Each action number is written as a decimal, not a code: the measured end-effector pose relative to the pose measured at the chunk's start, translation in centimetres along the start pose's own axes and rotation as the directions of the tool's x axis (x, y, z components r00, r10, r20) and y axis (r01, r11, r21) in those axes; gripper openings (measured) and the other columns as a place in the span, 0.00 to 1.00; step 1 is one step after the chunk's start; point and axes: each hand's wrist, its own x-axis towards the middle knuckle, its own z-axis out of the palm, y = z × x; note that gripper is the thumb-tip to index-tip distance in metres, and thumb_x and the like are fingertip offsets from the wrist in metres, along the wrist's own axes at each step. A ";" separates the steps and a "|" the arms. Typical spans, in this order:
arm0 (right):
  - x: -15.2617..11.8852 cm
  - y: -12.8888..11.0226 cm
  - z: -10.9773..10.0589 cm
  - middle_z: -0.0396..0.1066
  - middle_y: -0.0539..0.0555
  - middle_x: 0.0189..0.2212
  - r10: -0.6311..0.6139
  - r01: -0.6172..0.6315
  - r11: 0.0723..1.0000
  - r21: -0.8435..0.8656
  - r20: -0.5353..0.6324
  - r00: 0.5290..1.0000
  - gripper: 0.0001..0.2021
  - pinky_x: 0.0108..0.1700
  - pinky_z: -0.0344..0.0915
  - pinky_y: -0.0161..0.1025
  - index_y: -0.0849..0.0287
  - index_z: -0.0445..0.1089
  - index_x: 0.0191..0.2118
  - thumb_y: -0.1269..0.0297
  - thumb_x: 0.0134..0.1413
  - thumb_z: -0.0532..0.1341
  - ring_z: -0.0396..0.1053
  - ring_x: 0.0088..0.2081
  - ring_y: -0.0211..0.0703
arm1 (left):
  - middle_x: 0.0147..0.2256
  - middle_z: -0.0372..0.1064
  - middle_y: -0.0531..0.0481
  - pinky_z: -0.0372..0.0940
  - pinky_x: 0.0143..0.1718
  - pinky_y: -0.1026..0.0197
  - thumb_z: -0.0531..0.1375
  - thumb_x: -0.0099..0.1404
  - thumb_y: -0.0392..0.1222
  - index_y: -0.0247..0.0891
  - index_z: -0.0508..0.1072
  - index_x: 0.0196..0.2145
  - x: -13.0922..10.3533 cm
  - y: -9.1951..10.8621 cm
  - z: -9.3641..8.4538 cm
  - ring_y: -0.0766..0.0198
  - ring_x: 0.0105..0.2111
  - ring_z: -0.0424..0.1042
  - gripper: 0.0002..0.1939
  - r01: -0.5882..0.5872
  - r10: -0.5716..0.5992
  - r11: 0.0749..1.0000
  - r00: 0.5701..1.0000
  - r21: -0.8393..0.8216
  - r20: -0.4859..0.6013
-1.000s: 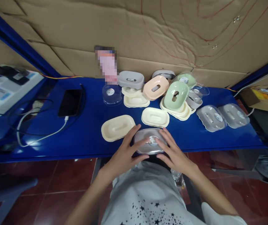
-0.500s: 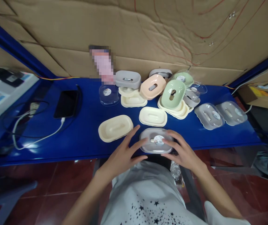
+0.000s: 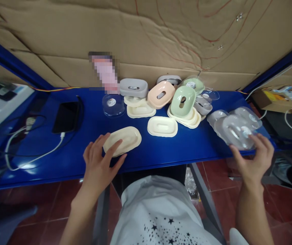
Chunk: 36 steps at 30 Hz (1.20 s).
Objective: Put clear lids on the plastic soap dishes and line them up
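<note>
Two hands, one slip risk
Right hand (image 3: 254, 165) pinches grey case (image 3: 234, 131), which neighbouring cases (image 3: 214, 119) could tip; left hand (image 3: 98, 168), half-open over cream tray (image 3: 130, 136), hold unclear.

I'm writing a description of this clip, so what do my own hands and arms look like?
Your left hand and right hand are bare, with no gloves, rings or watch visible. The forearms are uncovered. Part of a white sleeve shows on the right; no sleeve shows on the left.
</note>
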 end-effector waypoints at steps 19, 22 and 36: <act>16.4 6.7 11.9 0.63 0.79 0.67 0.357 -0.232 0.890 -0.393 0.284 0.890 0.35 0.57 0.56 0.60 0.65 0.67 0.70 0.48 0.67 0.66 0.63 0.63 0.64 | 0.68 0.65 0.36 0.61 0.67 0.33 0.62 0.77 0.47 0.52 0.65 0.69 0.1 -0.9 1.3 0.41 0.67 0.68 0.26 0.050 -0.046 0.997 0.997 -0.059 0.066; 17.1 5.7 12.2 0.62 0.81 0.67 0.388 -0.236 0.881 -0.410 0.343 0.856 0.36 0.57 0.56 0.61 0.69 0.64 0.71 0.47 0.69 0.63 0.64 0.64 0.66 | 0.68 0.65 0.36 0.62 0.66 0.33 0.62 0.77 0.47 0.52 0.65 0.69 0.1 -1.0 1.4 0.40 0.67 0.68 0.26 0.046 -0.042 0.997 0.997 -0.064 0.061; 18.7 0.0 14.4 0.67 0.73 0.69 -0.128 0.090 0.992 0.092 0.720 0.681 0.25 0.72 0.55 0.54 0.73 0.70 0.67 0.78 0.68 0.53 0.65 0.71 0.57 | 0.61 0.77 0.44 0.65 0.64 0.36 0.63 0.77 0.43 0.47 0.77 0.56 0.0 -1.2 1.3 0.40 0.69 0.67 0.12 0.004 0.002 0.993 0.999 -0.117 0.051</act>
